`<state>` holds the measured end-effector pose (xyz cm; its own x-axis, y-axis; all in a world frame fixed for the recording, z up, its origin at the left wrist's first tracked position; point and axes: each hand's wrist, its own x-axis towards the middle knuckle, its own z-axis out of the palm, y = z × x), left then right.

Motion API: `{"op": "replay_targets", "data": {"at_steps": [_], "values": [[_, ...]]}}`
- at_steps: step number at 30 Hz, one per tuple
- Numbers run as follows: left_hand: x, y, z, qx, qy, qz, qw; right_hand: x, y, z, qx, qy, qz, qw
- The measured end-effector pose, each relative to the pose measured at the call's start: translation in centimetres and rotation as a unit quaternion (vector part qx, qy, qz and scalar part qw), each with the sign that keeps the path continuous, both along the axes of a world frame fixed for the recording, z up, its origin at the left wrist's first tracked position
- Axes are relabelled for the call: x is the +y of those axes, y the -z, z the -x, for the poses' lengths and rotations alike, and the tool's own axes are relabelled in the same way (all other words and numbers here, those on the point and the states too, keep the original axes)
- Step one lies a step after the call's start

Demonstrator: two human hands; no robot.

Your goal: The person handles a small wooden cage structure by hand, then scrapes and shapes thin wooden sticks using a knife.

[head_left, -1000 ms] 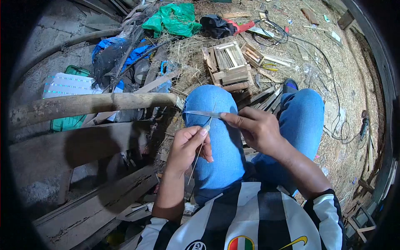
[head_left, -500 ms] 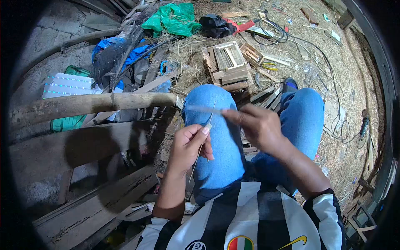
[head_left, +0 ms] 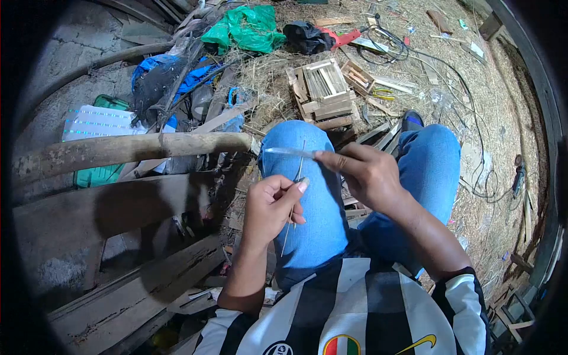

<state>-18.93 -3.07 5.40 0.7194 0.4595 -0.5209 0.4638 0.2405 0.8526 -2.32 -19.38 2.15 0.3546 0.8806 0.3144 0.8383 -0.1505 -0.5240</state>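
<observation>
My left hand [head_left: 273,204] is closed in a pinch above my left knee. Between its thumb and fingers runs a thin stick [head_left: 286,238], slanting up past the thumb, with another fine strip close beside it. My right hand [head_left: 368,176] grips a knife, whose thin, pale blade [head_left: 289,152] points left across the upper end of the stick. The knife's handle is hidden inside the fingers. Whether blade and stick touch, I cannot tell.
A slatted wooden crate [head_left: 325,92] stands on the straw-strewn ground ahead. Yellow-handled pliers [head_left: 383,94] lie right of it. A bamboo pole [head_left: 130,149] juts in from the left. A green plastic bag [head_left: 245,28] and a black cable [head_left: 467,97] lie farther off.
The left thumb and the stick have shifted slightly right. The knife blade, blurred before, now shows more sharply at nearly the same place.
</observation>
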Motion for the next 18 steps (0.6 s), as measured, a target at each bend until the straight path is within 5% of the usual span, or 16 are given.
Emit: {"op": "replay_targets", "data": {"at_steps": [18], "values": [[0.7, 0.6, 0.5, -0.021, 0.022, 0.024, 0.999, 0.3, -0.1, 0.9, -0.006, -0.016, -0.018, 1.000]]}}
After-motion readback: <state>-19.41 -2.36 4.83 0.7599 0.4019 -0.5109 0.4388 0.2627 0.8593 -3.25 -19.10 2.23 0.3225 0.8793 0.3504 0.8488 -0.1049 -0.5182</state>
